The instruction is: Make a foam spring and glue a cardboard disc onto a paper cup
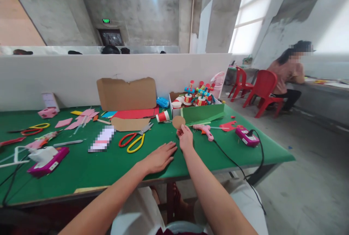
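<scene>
Between the fingertips of my right hand [186, 138] is a round brown cardboard disc [179, 122], raised a little off the green table. My left hand [161, 157] lies flat on the tabletop, fingers stretched out, holding nothing. Left of it rest scissors [136, 137] with one red and one yellow handle, blades apart. A pink glue gun [205, 131] lies just right of my right hand. Behind the disc, a red and white paper cup [163, 116] is on its side, near a cut piece of cardboard [130, 124].
A box [198, 111] of colourful cup figures stands at the back. Purple power blocks [247, 136] with cords lie on both sides. Pink paper scraps [83, 118] and a second pair of scissors [34, 128] are at left. A person [289, 69] sits at another table near red chairs [263, 89].
</scene>
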Demonstrator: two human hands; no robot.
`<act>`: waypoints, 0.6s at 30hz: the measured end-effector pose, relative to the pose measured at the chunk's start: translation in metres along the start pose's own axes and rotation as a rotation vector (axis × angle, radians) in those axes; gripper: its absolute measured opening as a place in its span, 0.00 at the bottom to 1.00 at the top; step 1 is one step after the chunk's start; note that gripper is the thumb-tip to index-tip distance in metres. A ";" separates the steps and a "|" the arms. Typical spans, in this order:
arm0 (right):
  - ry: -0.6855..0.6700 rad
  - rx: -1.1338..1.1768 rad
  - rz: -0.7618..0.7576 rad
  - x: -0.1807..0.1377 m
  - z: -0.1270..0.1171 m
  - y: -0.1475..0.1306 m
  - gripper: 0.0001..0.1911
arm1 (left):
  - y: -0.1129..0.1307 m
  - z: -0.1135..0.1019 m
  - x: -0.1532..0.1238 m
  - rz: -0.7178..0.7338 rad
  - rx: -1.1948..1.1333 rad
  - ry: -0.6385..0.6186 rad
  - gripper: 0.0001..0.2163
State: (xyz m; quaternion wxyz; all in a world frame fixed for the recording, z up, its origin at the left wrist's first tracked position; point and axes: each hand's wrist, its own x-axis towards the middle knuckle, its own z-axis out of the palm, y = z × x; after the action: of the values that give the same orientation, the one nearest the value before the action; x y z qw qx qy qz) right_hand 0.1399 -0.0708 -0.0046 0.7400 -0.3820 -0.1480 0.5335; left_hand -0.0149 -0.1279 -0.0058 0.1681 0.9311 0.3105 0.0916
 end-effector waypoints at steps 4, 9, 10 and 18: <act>-0.012 -0.022 0.019 -0.001 0.001 0.001 0.13 | 0.033 -0.019 -0.051 0.179 -0.196 -0.110 0.21; -0.040 -0.163 -0.033 -0.003 0.003 0.005 0.11 | 0.033 -0.044 -0.049 0.072 -0.445 0.054 0.15; -0.070 -0.230 -0.060 -0.004 0.003 0.006 0.10 | 0.022 -0.048 -0.038 -0.020 -0.440 0.180 0.15; -0.278 -0.864 -0.301 -0.010 0.005 0.014 0.12 | -0.082 -0.081 0.082 -0.484 -0.058 0.703 0.16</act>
State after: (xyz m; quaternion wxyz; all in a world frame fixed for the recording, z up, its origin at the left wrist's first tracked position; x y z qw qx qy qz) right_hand 0.1233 -0.0761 -0.0097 0.5554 -0.5540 -0.5076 0.3562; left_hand -0.0175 0.0040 0.0448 0.0948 0.7384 0.5557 0.3702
